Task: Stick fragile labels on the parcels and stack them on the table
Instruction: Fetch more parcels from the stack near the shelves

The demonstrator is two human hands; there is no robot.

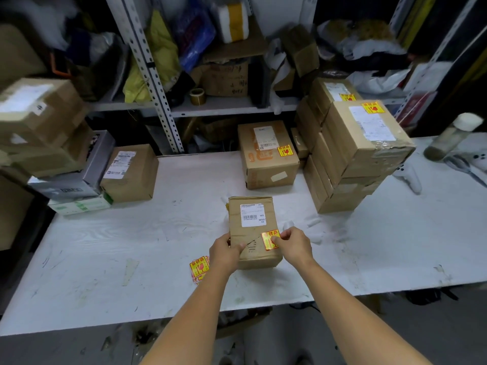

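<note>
A small brown parcel with a white shipping label lies on the white table in front of me. My left hand grips its near left edge. My right hand pinches a yellow-and-red fragile label that sits on the parcel's near right corner. A small pile of spare fragile labels lies on the table just left of my left wrist. At the back right stands a stack of labelled parcels, with one more labelled parcel beside it.
Unlabelled parcels and stacked boxes sit at the table's left. A bottle and scissors lie at the far right. Metal shelving full of bags and boxes stands behind the table. Peeled backing scraps lie right of the parcel.
</note>
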